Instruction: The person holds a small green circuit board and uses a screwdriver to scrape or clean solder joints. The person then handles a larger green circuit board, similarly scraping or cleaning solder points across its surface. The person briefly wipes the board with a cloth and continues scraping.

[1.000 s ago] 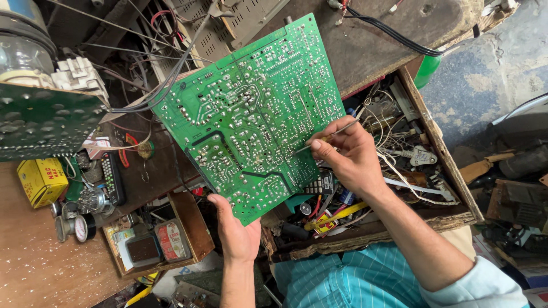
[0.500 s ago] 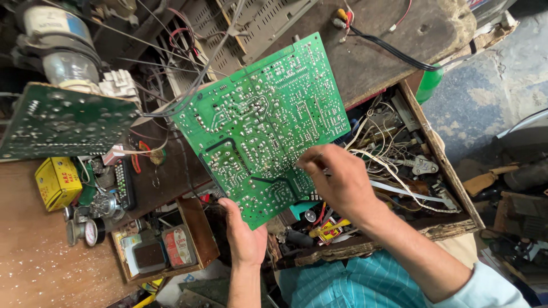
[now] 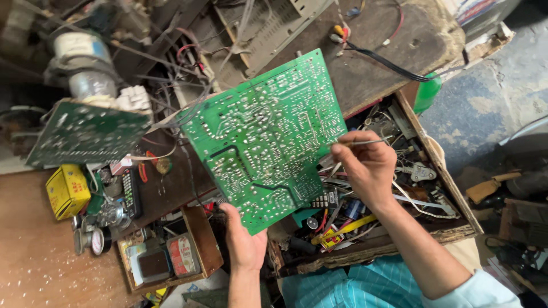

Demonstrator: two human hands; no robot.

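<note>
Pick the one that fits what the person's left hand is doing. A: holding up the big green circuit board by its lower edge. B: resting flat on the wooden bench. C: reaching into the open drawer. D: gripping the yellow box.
A: the left hand pinches the lower edge of the green circuit board, tilted solder side up, while the right hand holds a thin metal tool at the board's right edge.

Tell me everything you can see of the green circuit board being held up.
The green circuit board is a large, roughly square panel, solder side to the camera, dotted with silvery joints and pale traces, with dark slot-like cuts near its lower half. It is tilted over the cluttered bench. The left hand grips its bottom corner; the right hand holds a thin metal tool at its right edge.
</note>
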